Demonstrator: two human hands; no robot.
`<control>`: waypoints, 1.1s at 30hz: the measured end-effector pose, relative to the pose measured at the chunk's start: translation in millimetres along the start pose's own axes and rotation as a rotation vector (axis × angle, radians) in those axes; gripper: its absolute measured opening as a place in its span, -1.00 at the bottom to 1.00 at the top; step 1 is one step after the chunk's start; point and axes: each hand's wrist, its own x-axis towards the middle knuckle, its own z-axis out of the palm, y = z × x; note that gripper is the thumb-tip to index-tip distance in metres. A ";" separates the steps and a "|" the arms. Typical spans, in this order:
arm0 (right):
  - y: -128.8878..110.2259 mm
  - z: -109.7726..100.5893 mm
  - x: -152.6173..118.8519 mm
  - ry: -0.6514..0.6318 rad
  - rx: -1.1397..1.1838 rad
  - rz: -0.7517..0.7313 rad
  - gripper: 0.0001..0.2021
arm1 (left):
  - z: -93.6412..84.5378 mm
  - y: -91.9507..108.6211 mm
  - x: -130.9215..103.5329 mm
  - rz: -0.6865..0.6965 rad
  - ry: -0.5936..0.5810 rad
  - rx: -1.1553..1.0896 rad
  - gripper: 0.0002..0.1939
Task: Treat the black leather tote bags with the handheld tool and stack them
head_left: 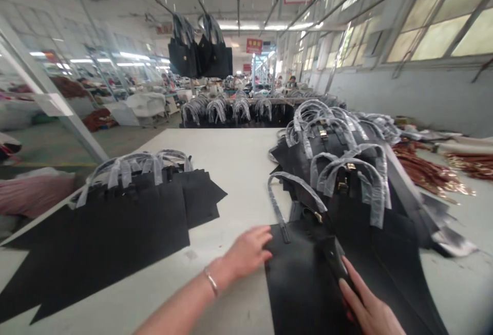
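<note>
A flat black bag panel point(296, 278) with one plastic-wrapped handle point(275, 204) lies in front of me. My left hand point(248, 250), with a bracelet at the wrist, is at the panel's left edge, fingers stretched out and thumb apart. Over the panel's right side, my right hand point(365, 299) is closed around a long black object point(333, 260); its exact kind is not clear. Right beside it rises a pile of black bag panels point(385, 237) with wrapped handles and gold-coloured buckles.
More black panels with wrapped handles point(146, 217) lie overlapped on the left of the white table point(223, 155). Brown straps point(418, 170) with metal ends lie at the far right. Beyond the table, black bags point(213, 52) hang from a rack.
</note>
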 end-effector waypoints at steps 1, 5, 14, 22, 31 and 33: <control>-3.1 1.8 -1.7 -0.043 0.012 0.025 -0.25 | 26.4 20.8 0.1 0.058 -0.041 -0.055 -0.47; -21.4 5.6 -7.1 -0.226 0.077 0.051 -0.26 | 72.3 72.6 -22.8 -0.005 -0.053 -0.165 -0.34; -70.6 -2.2 -4.4 -0.541 0.192 0.190 -0.21 | 77.2 104.7 -84.2 -0.037 -0.085 -0.229 -0.29; -100.0 9.3 8.7 -0.649 0.159 0.230 -0.25 | 62.3 114.5 -90.0 -0.057 -0.058 -0.259 -0.33; -104.4 8.2 17.1 -0.377 0.229 0.112 -0.28 | 70.1 101.6 -68.1 -0.258 0.081 -0.277 -0.66; -93.2 -1.4 6.2 -0.363 0.244 0.142 -0.23 | 69.5 87.2 -52.0 -0.337 0.108 -0.290 -0.70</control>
